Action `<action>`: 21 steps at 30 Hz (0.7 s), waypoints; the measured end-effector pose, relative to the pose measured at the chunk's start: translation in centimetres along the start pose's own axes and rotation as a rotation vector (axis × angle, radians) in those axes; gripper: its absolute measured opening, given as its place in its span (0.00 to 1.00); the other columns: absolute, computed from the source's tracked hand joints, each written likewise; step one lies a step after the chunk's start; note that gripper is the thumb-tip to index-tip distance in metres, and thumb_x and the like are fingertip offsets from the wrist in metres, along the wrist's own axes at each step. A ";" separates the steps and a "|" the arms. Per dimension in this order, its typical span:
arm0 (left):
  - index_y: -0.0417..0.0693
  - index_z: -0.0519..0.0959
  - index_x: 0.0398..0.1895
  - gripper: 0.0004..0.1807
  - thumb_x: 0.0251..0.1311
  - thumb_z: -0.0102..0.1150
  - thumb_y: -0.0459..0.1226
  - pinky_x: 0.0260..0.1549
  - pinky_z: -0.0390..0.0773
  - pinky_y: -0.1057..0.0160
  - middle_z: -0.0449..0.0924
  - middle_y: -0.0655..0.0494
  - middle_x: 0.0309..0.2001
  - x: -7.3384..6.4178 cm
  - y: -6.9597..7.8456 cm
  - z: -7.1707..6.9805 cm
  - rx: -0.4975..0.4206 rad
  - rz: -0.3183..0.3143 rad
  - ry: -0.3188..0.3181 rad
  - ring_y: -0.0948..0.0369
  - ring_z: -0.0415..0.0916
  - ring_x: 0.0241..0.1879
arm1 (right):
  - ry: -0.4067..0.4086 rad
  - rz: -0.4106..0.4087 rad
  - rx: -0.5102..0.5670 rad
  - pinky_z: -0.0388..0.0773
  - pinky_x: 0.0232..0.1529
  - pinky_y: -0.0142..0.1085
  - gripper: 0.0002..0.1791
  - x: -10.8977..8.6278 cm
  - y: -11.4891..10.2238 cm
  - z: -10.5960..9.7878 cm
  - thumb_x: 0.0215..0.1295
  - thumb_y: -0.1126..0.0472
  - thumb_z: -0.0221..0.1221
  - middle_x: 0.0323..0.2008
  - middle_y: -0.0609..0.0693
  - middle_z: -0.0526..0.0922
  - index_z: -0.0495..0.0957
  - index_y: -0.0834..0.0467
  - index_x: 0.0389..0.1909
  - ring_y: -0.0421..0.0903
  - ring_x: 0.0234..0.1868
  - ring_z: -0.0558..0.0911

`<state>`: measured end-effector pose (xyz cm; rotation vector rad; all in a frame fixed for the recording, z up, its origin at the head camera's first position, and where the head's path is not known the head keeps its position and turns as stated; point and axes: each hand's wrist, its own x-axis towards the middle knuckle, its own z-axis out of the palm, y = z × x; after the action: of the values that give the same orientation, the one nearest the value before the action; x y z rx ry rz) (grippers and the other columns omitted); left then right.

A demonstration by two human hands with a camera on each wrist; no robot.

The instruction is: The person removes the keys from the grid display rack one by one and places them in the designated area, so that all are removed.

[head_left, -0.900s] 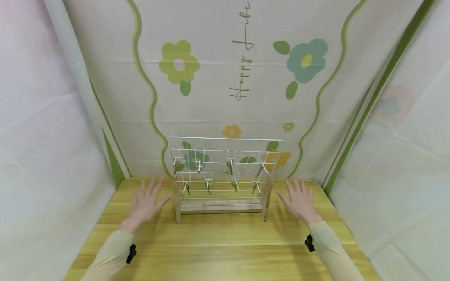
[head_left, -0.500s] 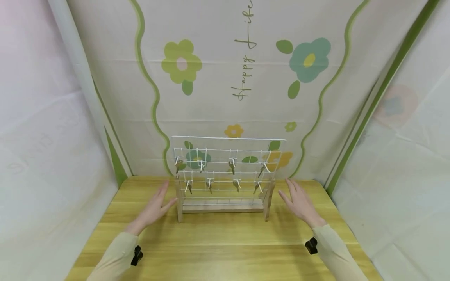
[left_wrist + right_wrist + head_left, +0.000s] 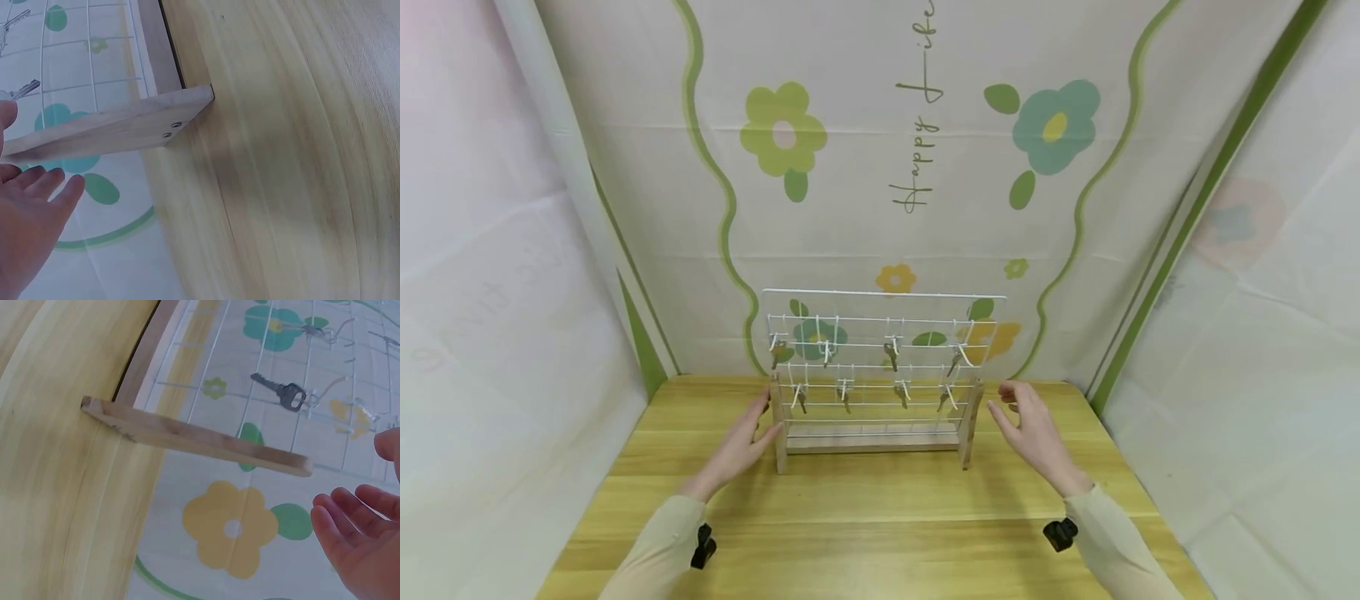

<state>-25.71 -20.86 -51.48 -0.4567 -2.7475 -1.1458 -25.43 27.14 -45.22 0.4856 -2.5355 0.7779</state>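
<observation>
A white wire rack point(image 3: 880, 296) stands upright on wooden side posts, with several small keys point(image 3: 891, 357) hanging from its hooks in two rows. My left hand point(image 3: 736, 450) is beside the left wooden post point(image 3: 119, 128); thumb and fingers lie on either side of it, and whether they touch it I cannot tell. To the right, my right hand point(image 3: 1037, 437) hovers next to the right wooden post point(image 3: 200, 437), fingers slightly bent and apart from the wood. One key point(image 3: 281, 392) shows clearly in the right wrist view.
The rack stands on a wood-grain table point(image 3: 880, 533). Behind it hangs a white flowered cloth point(image 3: 857, 225), with white cloth walls point(image 3: 1225, 375) at both sides.
My left hand has moved right and turned on its side, reaching the left post. My right hand has turned inward and its fingers have bent. The rack has not moved.
</observation>
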 end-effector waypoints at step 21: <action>0.26 0.66 0.64 0.28 0.63 0.61 0.26 0.54 0.82 0.43 0.71 0.26 0.61 0.9 0.2 2.5 -0.233 -0.016 0.264 0.32 0.73 0.60 | 0.034 -0.123 0.172 0.89 0.45 0.44 0.17 0.4 -5.3 1.1 0.64 0.68 0.64 0.46 0.58 0.83 0.75 0.66 0.52 0.52 0.44 0.85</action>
<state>-26.54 -18.74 -52.86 -0.2830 -2.4103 -1.4251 -23.74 22.30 -43.52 0.6716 -2.3937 0.9536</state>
